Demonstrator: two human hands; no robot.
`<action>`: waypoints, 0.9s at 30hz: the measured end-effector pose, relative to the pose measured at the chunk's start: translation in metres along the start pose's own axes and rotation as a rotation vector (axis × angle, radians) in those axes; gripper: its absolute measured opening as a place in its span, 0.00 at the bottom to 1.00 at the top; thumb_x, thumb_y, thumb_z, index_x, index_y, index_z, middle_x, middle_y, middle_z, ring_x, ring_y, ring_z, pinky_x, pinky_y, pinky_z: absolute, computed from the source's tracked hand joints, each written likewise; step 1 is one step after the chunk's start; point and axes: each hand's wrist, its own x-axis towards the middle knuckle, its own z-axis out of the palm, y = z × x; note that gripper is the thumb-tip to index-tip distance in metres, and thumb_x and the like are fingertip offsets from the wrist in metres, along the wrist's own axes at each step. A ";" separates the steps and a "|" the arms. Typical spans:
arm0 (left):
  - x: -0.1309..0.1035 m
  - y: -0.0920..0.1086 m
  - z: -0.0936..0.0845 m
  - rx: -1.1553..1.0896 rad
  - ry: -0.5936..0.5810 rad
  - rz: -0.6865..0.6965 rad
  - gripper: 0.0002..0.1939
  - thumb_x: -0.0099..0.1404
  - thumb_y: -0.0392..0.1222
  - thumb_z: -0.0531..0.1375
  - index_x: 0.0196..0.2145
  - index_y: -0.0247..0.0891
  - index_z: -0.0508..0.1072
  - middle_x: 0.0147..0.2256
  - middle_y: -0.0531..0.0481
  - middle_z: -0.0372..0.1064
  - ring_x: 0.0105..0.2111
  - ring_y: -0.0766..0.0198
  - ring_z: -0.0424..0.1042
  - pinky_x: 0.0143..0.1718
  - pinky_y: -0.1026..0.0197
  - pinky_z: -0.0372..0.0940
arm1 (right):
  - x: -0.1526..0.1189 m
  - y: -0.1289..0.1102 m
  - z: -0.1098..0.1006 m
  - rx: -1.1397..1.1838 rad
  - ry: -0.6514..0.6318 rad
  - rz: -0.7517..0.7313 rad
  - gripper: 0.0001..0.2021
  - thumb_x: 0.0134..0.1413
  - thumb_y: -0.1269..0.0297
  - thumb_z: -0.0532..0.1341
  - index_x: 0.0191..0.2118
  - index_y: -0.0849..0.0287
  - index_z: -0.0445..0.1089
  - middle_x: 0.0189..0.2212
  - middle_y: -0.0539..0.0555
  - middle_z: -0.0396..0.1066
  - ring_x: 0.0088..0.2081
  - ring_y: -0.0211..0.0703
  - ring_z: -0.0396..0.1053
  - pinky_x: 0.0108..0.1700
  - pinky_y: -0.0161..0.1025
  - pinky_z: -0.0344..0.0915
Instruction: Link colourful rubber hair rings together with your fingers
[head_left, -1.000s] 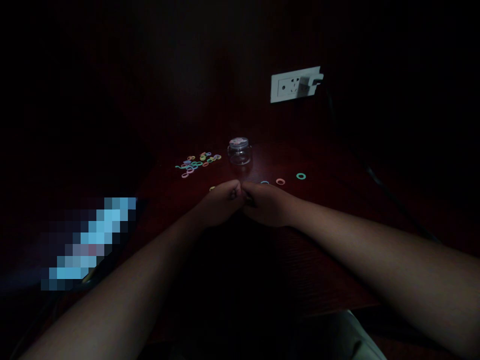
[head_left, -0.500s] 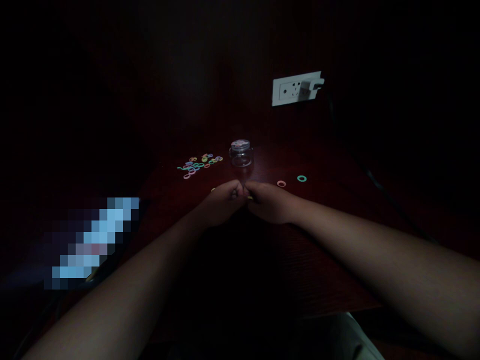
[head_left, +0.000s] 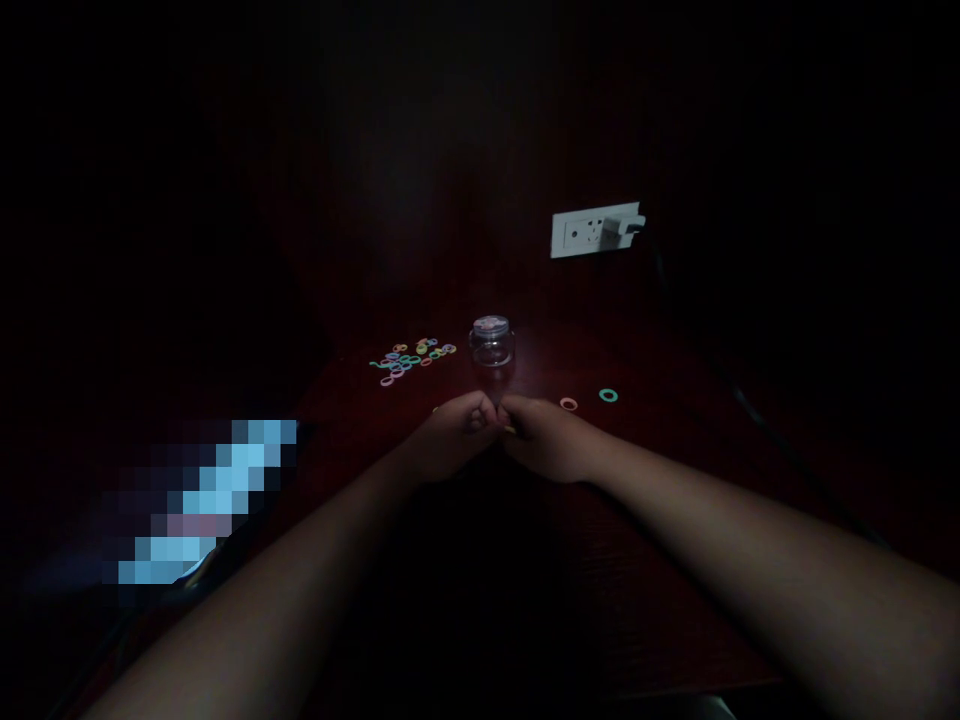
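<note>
My left hand (head_left: 454, 435) and my right hand (head_left: 551, 438) meet over the table, thumbs and fingers pinched together. A sliver of a yellow hair tie (head_left: 510, 429) shows between them; the rest of it is hidden by the fingers. Just beyond the hands stands a small clear jar (head_left: 492, 350) with its patterned lid on. Right of my right hand lie a pink hair tie (head_left: 568, 404) and a green hair tie (head_left: 608, 396), apart from each other. A loose pile of colourful hair ties (head_left: 409, 361) is spread out left of the jar.
The dark red table (head_left: 600, 560) is dimly lit. At the left a bright blurred-out screen (head_left: 217, 500) leans or lies beside my forearm. A white wall socket (head_left: 596, 230) with a plug is at the back right, and a dark cable (head_left: 787, 455) runs along the right side.
The whole view has tilted up, so everything sits lower in the picture. My hands stay pinched together in nearly the same place relative to the jar.
</note>
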 end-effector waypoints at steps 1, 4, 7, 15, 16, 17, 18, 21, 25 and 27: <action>0.000 0.001 0.000 -0.024 -0.006 -0.006 0.10 0.58 0.45 0.55 0.32 0.35 0.64 0.25 0.55 0.61 0.23 0.73 0.58 0.23 0.70 0.53 | 0.000 0.000 0.000 0.004 0.007 0.007 0.02 0.45 0.70 0.54 0.28 0.58 0.58 0.25 0.49 0.64 0.26 0.35 0.60 0.27 0.33 0.52; 0.001 0.003 -0.001 -0.107 0.016 -0.018 0.10 0.57 0.45 0.57 0.30 0.34 0.64 0.23 0.56 0.60 0.22 0.74 0.57 0.23 0.70 0.53 | 0.001 0.000 0.002 0.046 0.014 0.032 0.02 0.48 0.67 0.53 0.28 0.58 0.58 0.24 0.48 0.64 0.25 0.34 0.59 0.26 0.32 0.52; 0.001 0.003 -0.001 -0.193 0.016 -0.029 0.10 0.57 0.44 0.58 0.31 0.34 0.63 0.24 0.56 0.61 0.22 0.74 0.58 0.23 0.70 0.54 | 0.002 0.002 0.002 0.078 0.009 0.057 0.03 0.49 0.66 0.53 0.28 0.58 0.58 0.23 0.48 0.63 0.24 0.34 0.59 0.25 0.32 0.52; 0.004 -0.003 0.000 -0.226 0.048 -0.026 0.10 0.58 0.44 0.56 0.33 0.34 0.65 0.26 0.54 0.64 0.23 0.73 0.60 0.24 0.70 0.54 | 0.003 0.002 0.001 0.079 0.054 0.106 0.05 0.51 0.65 0.51 0.27 0.58 0.60 0.20 0.47 0.63 0.22 0.33 0.59 0.24 0.31 0.51; 0.004 -0.004 0.000 -0.223 0.048 -0.023 0.10 0.58 0.44 0.56 0.34 0.33 0.65 0.27 0.53 0.64 0.24 0.73 0.60 0.25 0.70 0.54 | 0.003 0.002 0.001 0.073 0.061 0.112 0.05 0.51 0.65 0.51 0.27 0.58 0.60 0.20 0.47 0.64 0.22 0.33 0.60 0.24 0.31 0.52; 0.004 -0.005 0.000 -0.218 0.044 -0.017 0.10 0.58 0.44 0.56 0.34 0.33 0.65 0.28 0.52 0.65 0.25 0.73 0.61 0.25 0.70 0.55 | 0.003 0.001 0.001 0.068 0.069 0.118 0.05 0.51 0.64 0.51 0.27 0.58 0.60 0.20 0.47 0.64 0.22 0.33 0.60 0.24 0.31 0.52; 0.004 -0.006 0.000 -0.208 0.037 -0.009 0.11 0.58 0.43 0.57 0.35 0.33 0.66 0.28 0.52 0.65 0.25 0.73 0.62 0.26 0.69 0.55 | 0.003 0.001 0.001 0.068 0.075 0.126 0.06 0.51 0.64 0.52 0.27 0.58 0.60 0.19 0.47 0.64 0.21 0.33 0.60 0.24 0.31 0.52; 0.004 -0.006 0.000 -0.178 0.024 0.003 0.11 0.58 0.43 0.57 0.35 0.33 0.67 0.29 0.51 0.65 0.26 0.72 0.62 0.27 0.69 0.56 | 0.003 0.000 0.002 0.080 0.102 0.155 0.06 0.51 0.63 0.52 0.27 0.57 0.59 0.19 0.47 0.64 0.21 0.33 0.61 0.24 0.31 0.52; 0.004 -0.004 0.000 -0.183 0.020 -0.005 0.10 0.57 0.42 0.57 0.34 0.32 0.67 0.27 0.52 0.65 0.25 0.72 0.62 0.27 0.69 0.57 | 0.003 -0.001 0.002 0.080 0.123 0.159 0.07 0.50 0.62 0.53 0.26 0.58 0.59 0.19 0.47 0.65 0.22 0.33 0.61 0.24 0.31 0.53; 0.003 -0.002 0.001 -0.186 0.041 -0.007 0.09 0.56 0.42 0.58 0.32 0.33 0.66 0.26 0.53 0.64 0.25 0.72 0.62 0.26 0.69 0.57 | 0.003 -0.001 0.002 0.084 0.116 0.160 0.06 0.50 0.62 0.53 0.26 0.58 0.60 0.20 0.47 0.65 0.22 0.33 0.61 0.24 0.31 0.53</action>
